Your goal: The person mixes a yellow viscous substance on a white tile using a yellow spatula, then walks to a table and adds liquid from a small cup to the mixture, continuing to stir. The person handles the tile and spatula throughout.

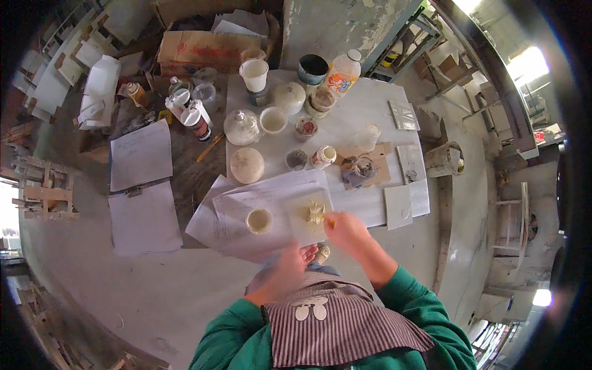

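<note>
A pale square sheet or tile (297,229) lies at the near edge of the table, with a cream-yellow lump of paste (316,213) on it. My right hand (347,233) is closed at its right edge, close beside the paste. What its fingers grip is mostly hidden; only a small yellowish bit shows. My left hand (288,264) is low, in front of the table edge, smeared by motion, with its fingers only partly showing. Left of the paste, a cup of cream-coloured material (259,221) stands on loose white papers (231,209).
Several cups, jars and a plastic bottle (343,73) crowd the back of the table. A stained cup on cardboard (382,165) stands to the right, near flat pale tiles (398,205). A clipboard with papers (145,213) lies left; a bucket (445,159) stands off the right edge.
</note>
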`<action>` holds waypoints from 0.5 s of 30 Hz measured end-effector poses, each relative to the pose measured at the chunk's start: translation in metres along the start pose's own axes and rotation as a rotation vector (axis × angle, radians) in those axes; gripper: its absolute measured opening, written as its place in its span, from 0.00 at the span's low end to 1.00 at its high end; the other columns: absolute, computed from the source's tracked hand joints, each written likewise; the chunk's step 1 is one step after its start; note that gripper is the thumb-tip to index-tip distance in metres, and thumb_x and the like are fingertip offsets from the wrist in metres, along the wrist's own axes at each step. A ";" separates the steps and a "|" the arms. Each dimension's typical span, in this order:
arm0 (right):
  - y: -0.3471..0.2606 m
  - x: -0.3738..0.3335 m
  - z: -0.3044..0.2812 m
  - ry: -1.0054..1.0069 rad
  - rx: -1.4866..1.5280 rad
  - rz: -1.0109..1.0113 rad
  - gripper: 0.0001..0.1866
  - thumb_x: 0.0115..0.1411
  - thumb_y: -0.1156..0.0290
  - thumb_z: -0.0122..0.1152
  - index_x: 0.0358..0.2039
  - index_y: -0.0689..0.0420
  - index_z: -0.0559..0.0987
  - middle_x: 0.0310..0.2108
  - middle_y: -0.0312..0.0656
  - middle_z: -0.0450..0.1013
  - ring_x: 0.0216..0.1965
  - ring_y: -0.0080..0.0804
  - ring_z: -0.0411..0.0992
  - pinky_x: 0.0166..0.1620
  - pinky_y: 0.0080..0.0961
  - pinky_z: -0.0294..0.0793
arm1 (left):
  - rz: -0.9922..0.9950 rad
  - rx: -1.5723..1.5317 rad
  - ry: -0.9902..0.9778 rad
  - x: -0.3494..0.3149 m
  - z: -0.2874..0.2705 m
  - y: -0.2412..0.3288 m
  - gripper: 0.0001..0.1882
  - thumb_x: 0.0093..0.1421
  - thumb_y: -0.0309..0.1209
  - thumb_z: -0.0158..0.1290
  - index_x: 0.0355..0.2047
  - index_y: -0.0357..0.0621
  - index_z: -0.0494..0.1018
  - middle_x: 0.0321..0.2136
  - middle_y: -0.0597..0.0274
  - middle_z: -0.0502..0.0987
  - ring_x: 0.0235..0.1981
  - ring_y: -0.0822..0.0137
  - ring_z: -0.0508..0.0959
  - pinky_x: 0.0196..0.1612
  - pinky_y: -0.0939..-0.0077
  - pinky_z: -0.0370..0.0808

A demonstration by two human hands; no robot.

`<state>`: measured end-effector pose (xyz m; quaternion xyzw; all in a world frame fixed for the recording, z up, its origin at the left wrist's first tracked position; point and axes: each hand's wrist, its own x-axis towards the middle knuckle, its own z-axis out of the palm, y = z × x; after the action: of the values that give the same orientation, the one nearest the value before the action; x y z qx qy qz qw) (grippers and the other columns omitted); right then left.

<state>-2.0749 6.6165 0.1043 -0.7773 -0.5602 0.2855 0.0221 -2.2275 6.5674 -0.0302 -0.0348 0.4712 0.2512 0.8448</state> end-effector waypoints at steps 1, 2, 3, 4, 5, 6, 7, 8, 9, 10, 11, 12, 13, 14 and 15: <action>-0.001 0.001 0.001 0.144 0.054 -0.060 0.13 0.58 0.61 0.49 0.30 0.55 0.79 0.30 0.54 0.76 0.33 0.56 0.75 0.37 0.50 0.73 | 0.018 0.008 -0.029 -0.001 0.000 0.000 0.21 0.69 0.43 0.38 0.50 0.39 0.66 0.44 0.52 0.76 0.41 0.59 0.77 0.42 0.68 0.74; -0.001 0.002 0.001 0.029 0.014 -0.053 0.13 0.57 0.61 0.49 0.30 0.55 0.79 0.30 0.53 0.76 0.33 0.56 0.75 0.36 0.50 0.73 | 0.047 0.026 -0.059 -0.001 0.000 -0.001 0.21 0.69 0.43 0.38 0.50 0.39 0.66 0.44 0.52 0.76 0.41 0.60 0.77 0.42 0.68 0.74; 0.000 0.003 0.002 -0.036 -0.027 -0.052 0.13 0.57 0.61 0.49 0.30 0.55 0.78 0.31 0.52 0.76 0.33 0.56 0.75 0.36 0.50 0.73 | 0.066 0.019 -0.079 -0.003 0.000 -0.002 0.21 0.69 0.43 0.38 0.50 0.38 0.66 0.44 0.52 0.76 0.41 0.60 0.77 0.43 0.68 0.73; 0.001 0.004 0.002 -0.142 -0.067 -0.058 0.13 0.57 0.61 0.49 0.30 0.56 0.78 0.31 0.51 0.77 0.33 0.55 0.75 0.36 0.50 0.73 | 0.093 0.022 -0.102 -0.004 -0.001 -0.005 0.21 0.69 0.43 0.38 0.50 0.38 0.66 0.44 0.52 0.76 0.41 0.60 0.77 0.43 0.69 0.73; 0.002 0.005 0.002 -0.222 -0.060 -0.066 0.14 0.56 0.60 0.50 0.30 0.56 0.78 0.31 0.50 0.77 0.33 0.55 0.75 0.36 0.50 0.73 | 0.131 0.027 -0.134 -0.004 0.000 -0.006 0.21 0.69 0.43 0.37 0.50 0.38 0.66 0.44 0.52 0.76 0.41 0.61 0.77 0.44 0.69 0.73; 0.003 0.005 0.001 -0.179 -0.070 -0.065 0.14 0.56 0.60 0.50 0.30 0.56 0.78 0.31 0.50 0.77 0.33 0.55 0.75 0.36 0.50 0.73 | 0.135 0.029 -0.134 -0.003 0.000 -0.007 0.21 0.70 0.43 0.37 0.50 0.38 0.66 0.44 0.52 0.76 0.41 0.61 0.77 0.44 0.69 0.72; 0.003 0.006 0.000 -0.189 -0.073 -0.062 0.14 0.56 0.60 0.50 0.30 0.56 0.78 0.31 0.51 0.77 0.33 0.55 0.75 0.36 0.50 0.73 | 0.145 0.036 -0.136 -0.003 0.000 -0.007 0.21 0.70 0.43 0.36 0.50 0.38 0.66 0.44 0.51 0.76 0.41 0.60 0.77 0.45 0.69 0.72; 0.004 0.007 -0.002 -0.259 -0.113 0.003 0.14 0.56 0.60 0.50 0.30 0.56 0.78 0.30 0.51 0.77 0.33 0.55 0.75 0.36 0.50 0.74 | 0.108 0.054 -0.094 -0.003 0.000 -0.008 0.21 0.70 0.44 0.36 0.50 0.38 0.66 0.44 0.51 0.76 0.41 0.60 0.77 0.45 0.68 0.72; 0.003 0.009 -0.003 -0.110 -0.059 0.051 0.14 0.56 0.60 0.50 0.31 0.55 0.78 0.31 0.51 0.77 0.34 0.54 0.75 0.38 0.49 0.74 | 0.099 0.049 -0.082 -0.002 0.001 -0.008 0.22 0.70 0.44 0.36 0.50 0.38 0.66 0.44 0.51 0.76 0.41 0.60 0.77 0.45 0.68 0.72; 0.002 0.008 -0.004 -0.131 -0.030 0.024 0.13 0.56 0.60 0.49 0.31 0.54 0.78 0.31 0.51 0.77 0.34 0.54 0.75 0.38 0.49 0.74 | 0.056 0.043 -0.026 0.000 0.002 -0.007 0.22 0.70 0.44 0.36 0.50 0.37 0.66 0.44 0.51 0.76 0.41 0.59 0.77 0.45 0.68 0.72; 0.001 0.008 -0.003 -0.090 -0.048 0.030 0.13 0.57 0.60 0.49 0.32 0.53 0.78 0.31 0.51 0.76 0.35 0.54 0.75 0.38 0.48 0.74 | 0.038 0.042 0.000 0.000 0.002 -0.006 0.22 0.70 0.44 0.36 0.50 0.37 0.66 0.44 0.51 0.76 0.41 0.59 0.77 0.46 0.68 0.72; -0.001 0.008 -0.002 0.022 -0.033 -0.001 0.13 0.57 0.60 0.49 0.32 0.53 0.79 0.32 0.51 0.76 0.35 0.54 0.75 0.38 0.48 0.74 | 0.028 0.028 0.021 0.000 0.002 -0.006 0.22 0.70 0.44 0.36 0.50 0.37 0.65 0.44 0.50 0.75 0.41 0.58 0.77 0.45 0.68 0.72; -0.001 0.007 0.000 -0.093 -0.081 -0.017 0.13 0.57 0.61 0.49 0.32 0.53 0.79 0.32 0.52 0.76 0.35 0.55 0.74 0.38 0.49 0.74 | 0.044 0.021 0.010 0.000 0.003 -0.005 0.22 0.70 0.44 0.36 0.50 0.37 0.65 0.44 0.50 0.75 0.41 0.58 0.77 0.45 0.68 0.73; -0.002 0.001 0.005 -0.137 -0.096 -0.072 0.13 0.57 0.61 0.49 0.32 0.53 0.79 0.32 0.52 0.76 0.34 0.55 0.74 0.38 0.49 0.73 | 0.056 0.024 0.013 0.000 0.003 -0.005 0.22 0.70 0.44 0.35 0.50 0.36 0.65 0.44 0.49 0.75 0.42 0.57 0.77 0.45 0.68 0.73; -0.002 -0.002 0.010 -0.262 -0.130 -0.102 0.13 0.58 0.61 0.49 0.32 0.53 0.79 0.31 0.53 0.76 0.34 0.56 0.74 0.37 0.49 0.73 | 0.063 -0.003 0.001 0.000 0.004 -0.004 0.23 0.70 0.44 0.35 0.50 0.36 0.64 0.43 0.49 0.76 0.42 0.57 0.77 0.44 0.68 0.73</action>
<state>-2.0815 6.6128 0.0974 -0.7037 -0.6143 0.3462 -0.0873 -2.2224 6.5649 -0.0282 -0.0213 0.4720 0.2785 0.8362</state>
